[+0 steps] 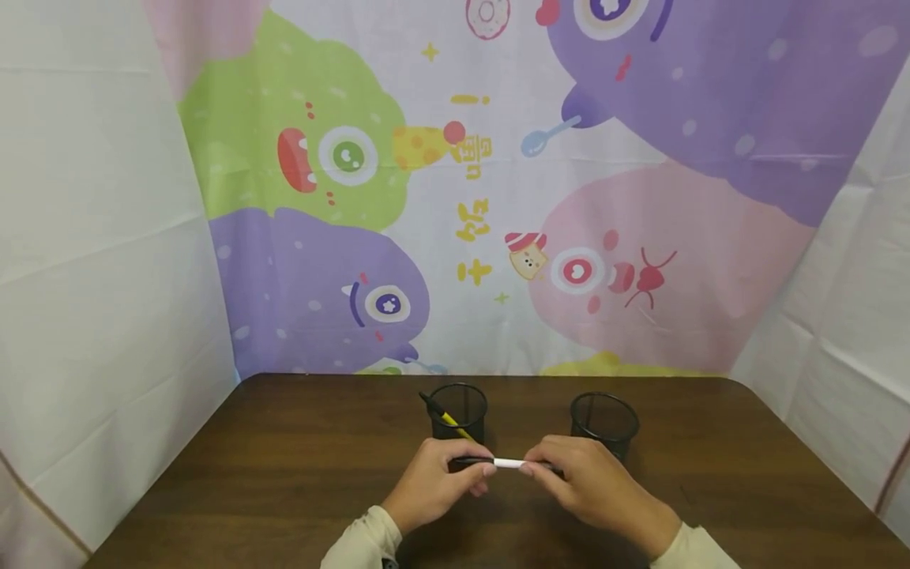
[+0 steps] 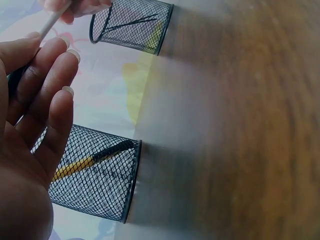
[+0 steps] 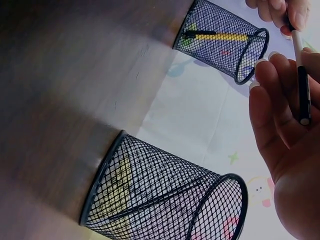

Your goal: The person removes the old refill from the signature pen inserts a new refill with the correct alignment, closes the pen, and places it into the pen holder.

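Both hands hold a slim white pen (image 1: 508, 463) with black ends, level above the table. My left hand (image 1: 435, 482) pinches one black end between thumb and fingers. At the other end, the thumb and fingers of my right hand (image 1: 597, 478) grip the pen (image 3: 303, 90). Its black tip shows against the palm in the right wrist view. Behind the left hand stands a black mesh pen cup (image 1: 444, 431), holding a yellow pen (image 2: 80, 166) with a black end. A second mesh cup (image 1: 604, 433) stands behind the right hand.
The cups stand apart on a dark wooden table (image 1: 320, 427). A thin dark slanting line shows in the right cup's mesh; whether seam or object, I cannot tell. A cartoon-printed cloth (image 1: 483, 332) hangs behind, with white cloth (image 1: 107, 276) at the sides.
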Action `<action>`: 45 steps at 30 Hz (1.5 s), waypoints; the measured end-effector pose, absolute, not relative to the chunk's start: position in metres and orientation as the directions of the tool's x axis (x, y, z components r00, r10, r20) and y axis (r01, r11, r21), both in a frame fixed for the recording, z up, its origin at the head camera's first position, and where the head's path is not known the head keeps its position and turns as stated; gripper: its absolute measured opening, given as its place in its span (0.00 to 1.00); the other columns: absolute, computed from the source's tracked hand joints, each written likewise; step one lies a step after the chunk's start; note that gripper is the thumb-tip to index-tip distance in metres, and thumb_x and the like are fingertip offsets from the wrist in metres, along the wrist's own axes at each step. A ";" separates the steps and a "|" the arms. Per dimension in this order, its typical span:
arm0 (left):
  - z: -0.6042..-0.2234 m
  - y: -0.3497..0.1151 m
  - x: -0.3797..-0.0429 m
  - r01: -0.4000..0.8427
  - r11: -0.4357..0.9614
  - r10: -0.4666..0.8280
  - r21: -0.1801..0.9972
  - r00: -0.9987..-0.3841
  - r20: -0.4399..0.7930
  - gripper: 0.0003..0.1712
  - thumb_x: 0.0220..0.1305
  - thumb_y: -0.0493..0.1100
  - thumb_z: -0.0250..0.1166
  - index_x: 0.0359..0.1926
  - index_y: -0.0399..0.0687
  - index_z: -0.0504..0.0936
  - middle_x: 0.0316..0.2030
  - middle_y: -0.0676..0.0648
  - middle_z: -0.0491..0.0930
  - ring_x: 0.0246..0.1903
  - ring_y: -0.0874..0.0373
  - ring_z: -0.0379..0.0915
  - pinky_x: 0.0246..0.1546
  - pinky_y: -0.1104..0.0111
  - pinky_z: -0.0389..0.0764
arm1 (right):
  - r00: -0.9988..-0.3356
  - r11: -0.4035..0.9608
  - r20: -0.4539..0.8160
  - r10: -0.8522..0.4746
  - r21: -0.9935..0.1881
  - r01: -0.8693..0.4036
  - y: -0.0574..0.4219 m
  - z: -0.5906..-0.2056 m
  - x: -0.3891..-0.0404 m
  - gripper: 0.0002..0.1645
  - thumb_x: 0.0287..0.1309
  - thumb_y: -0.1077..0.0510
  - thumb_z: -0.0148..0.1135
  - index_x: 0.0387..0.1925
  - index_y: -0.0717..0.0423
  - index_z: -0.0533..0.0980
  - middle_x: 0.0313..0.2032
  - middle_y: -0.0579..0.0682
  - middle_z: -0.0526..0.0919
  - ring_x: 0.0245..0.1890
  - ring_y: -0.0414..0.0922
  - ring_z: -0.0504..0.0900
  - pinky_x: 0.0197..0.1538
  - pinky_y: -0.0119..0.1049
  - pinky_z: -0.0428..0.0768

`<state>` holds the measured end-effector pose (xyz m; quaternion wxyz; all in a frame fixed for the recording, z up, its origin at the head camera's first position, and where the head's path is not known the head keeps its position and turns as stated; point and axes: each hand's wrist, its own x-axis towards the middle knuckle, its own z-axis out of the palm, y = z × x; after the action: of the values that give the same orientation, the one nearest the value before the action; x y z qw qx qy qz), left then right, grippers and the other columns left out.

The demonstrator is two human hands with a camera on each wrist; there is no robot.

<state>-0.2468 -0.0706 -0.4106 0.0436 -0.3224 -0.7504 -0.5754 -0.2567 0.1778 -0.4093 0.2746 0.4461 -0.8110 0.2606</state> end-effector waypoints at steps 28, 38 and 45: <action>-0.406 -0.068 -0.244 0.532 0.145 0.452 0.834 -0.786 0.422 0.04 0.66 0.33 0.67 0.40 0.37 0.85 0.26 0.45 0.85 0.24 0.54 0.84 0.28 0.63 0.86 | -0.468 0.501 0.677 -0.568 -0.166 -0.849 0.178 -0.409 -0.254 0.11 0.56 0.57 0.75 0.34 0.44 0.78 0.29 0.30 0.74 0.25 0.27 0.70 0.28 0.21 0.72; -0.407 -0.068 -0.245 0.534 0.158 0.452 0.831 -0.787 0.420 0.03 0.65 0.33 0.68 0.40 0.37 0.85 0.27 0.41 0.85 0.24 0.56 0.84 0.29 0.66 0.86 | -0.496 0.520 0.652 -0.574 -0.177 -0.835 0.179 -0.408 -0.255 0.13 0.56 0.56 0.75 0.34 0.43 0.75 0.29 0.30 0.73 0.25 0.27 0.70 0.28 0.22 0.72; -0.407 -0.068 -0.244 0.537 0.145 0.457 0.831 -0.781 0.425 0.04 0.66 0.33 0.67 0.40 0.36 0.85 0.26 0.42 0.85 0.24 0.56 0.84 0.29 0.63 0.86 | -0.505 0.516 0.643 -0.576 -0.193 -0.834 0.179 -0.408 -0.254 0.14 0.55 0.58 0.75 0.34 0.44 0.75 0.29 0.31 0.74 0.25 0.29 0.72 0.28 0.21 0.72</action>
<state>-0.2438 -0.0676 -0.4066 0.0351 -0.3287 -0.7558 -0.5652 -0.2537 0.1786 -0.4084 0.2596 0.4243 -0.8310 0.2488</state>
